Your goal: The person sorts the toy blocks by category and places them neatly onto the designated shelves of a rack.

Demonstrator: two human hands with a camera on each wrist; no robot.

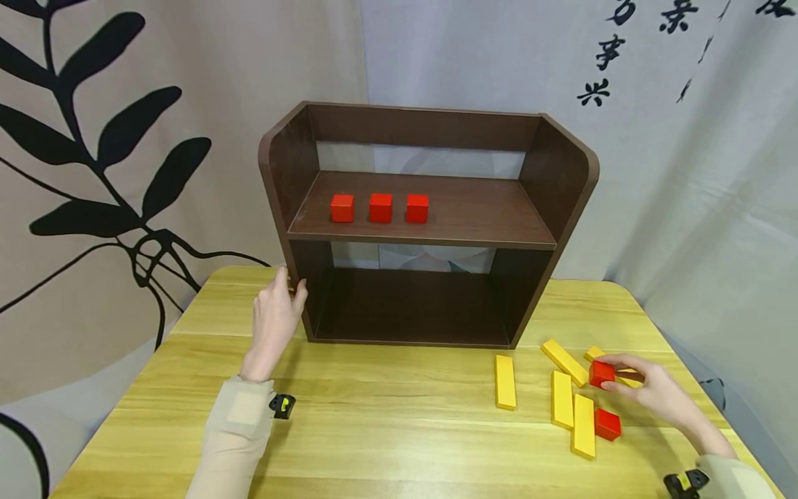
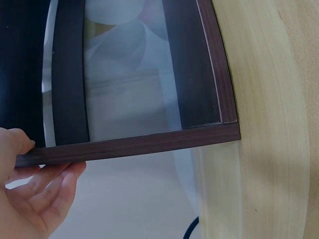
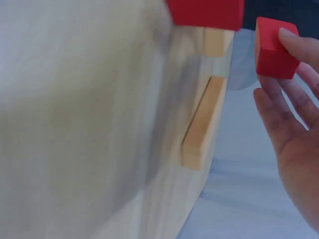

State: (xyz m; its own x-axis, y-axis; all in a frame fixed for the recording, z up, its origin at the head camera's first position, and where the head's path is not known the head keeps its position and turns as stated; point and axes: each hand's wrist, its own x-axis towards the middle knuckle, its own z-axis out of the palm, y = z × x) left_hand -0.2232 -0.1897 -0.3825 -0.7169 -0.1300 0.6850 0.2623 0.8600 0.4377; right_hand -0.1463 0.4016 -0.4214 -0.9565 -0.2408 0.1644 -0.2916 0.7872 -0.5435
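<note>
My left hand (image 1: 290,285) grips the front edge of the left side panel of a dark brown two-level shelf (image 1: 561,180). In the left wrist view the thumb lies on one face of that panel edge (image 2: 149,143) and the fingers (image 2: 47,191) on the other. Three red cubes (image 1: 380,207) stand in a row on the upper board. At the table's right, my right hand (image 1: 614,374) pinches a red cube (image 1: 600,373) just above the yellow bars. The right wrist view shows that cube (image 3: 275,48) between thumb and fingertips.
Several yellow bars (image 1: 506,381) lie on the wooden table (image 1: 386,416) right of the shelf, with another red cube (image 1: 607,424) beside them. The shelf's lower compartment (image 1: 411,305) holds nothing. Printed curtains hang behind. The table's right edge is near my right hand.
</note>
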